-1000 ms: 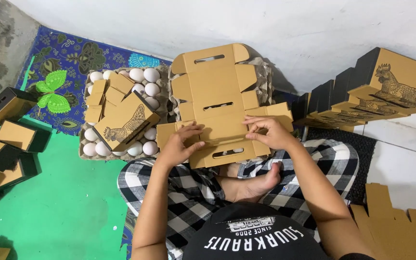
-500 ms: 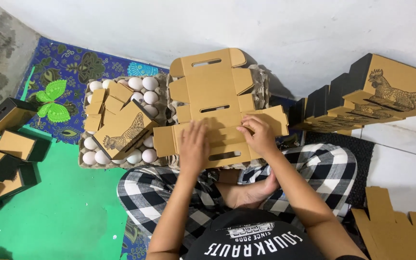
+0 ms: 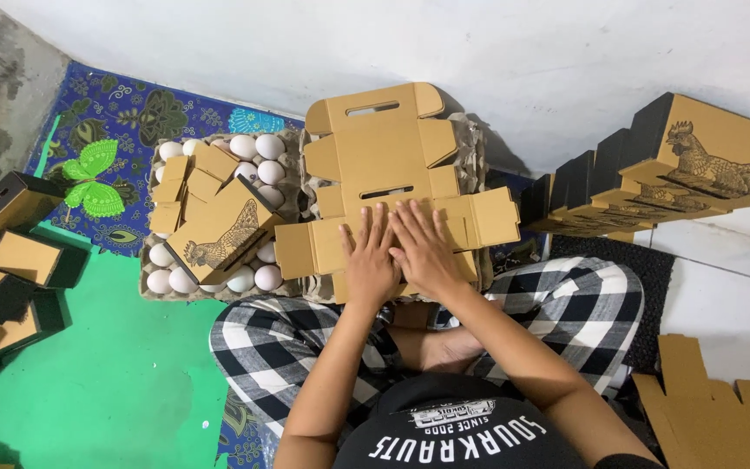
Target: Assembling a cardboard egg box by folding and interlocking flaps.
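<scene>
Both hands, left hand [image 3: 371,260] and right hand [image 3: 427,247], lie flat and open, side by side, gripping nothing, on one unfolded cardboard box blank [image 3: 392,174] over the lap. One egg tray [image 3: 151,295] at left carries one folded box [image 3: 219,230].

Landmark: egg tray [image 3: 154,291].
On the tray: white eggs [image 3: 256,146], printed carton [image 3: 219,233].
Left of it: dark folded boxes [image 3: 12,204].
Far right: stacked cartons [image 3: 696,161].

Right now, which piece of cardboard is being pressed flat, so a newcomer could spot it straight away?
Start at the white wall; below it, over the checked lap, lies an unfolded brown cardboard box blank with slotted flaps. The left hand and right hand press on its near half. Unlike the folded box on the egg tray beside it, it lies open and plain.
</scene>
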